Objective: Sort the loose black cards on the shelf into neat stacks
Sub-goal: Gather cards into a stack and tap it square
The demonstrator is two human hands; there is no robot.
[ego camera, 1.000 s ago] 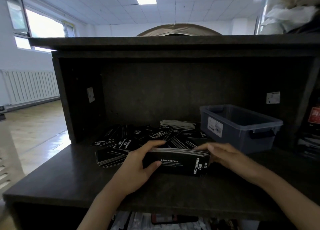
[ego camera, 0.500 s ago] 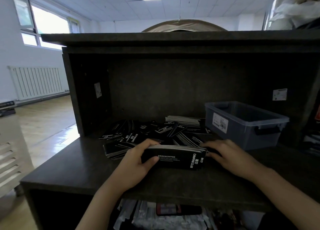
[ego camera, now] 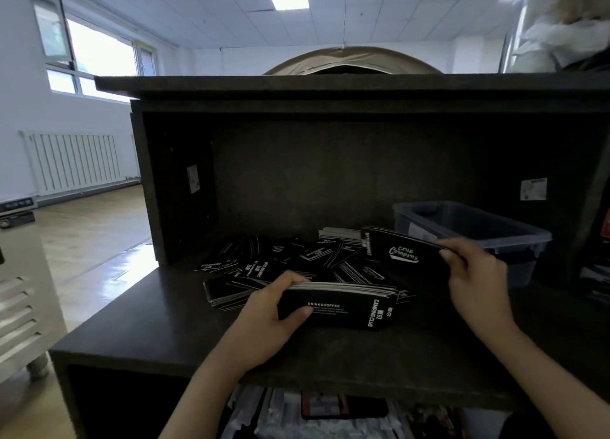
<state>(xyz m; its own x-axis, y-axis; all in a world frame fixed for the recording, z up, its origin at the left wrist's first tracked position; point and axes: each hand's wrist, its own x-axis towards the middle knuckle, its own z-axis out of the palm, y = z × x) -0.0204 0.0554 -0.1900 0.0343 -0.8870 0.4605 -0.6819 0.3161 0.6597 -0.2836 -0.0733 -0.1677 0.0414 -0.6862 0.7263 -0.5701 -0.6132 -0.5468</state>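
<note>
Head view: my left hand is gripping the card stack on the shelf; my right hand is pinching several cards just behind that stack.

A grey plastic bin sits right of centre, with a white radiator beneath a window.
</note>
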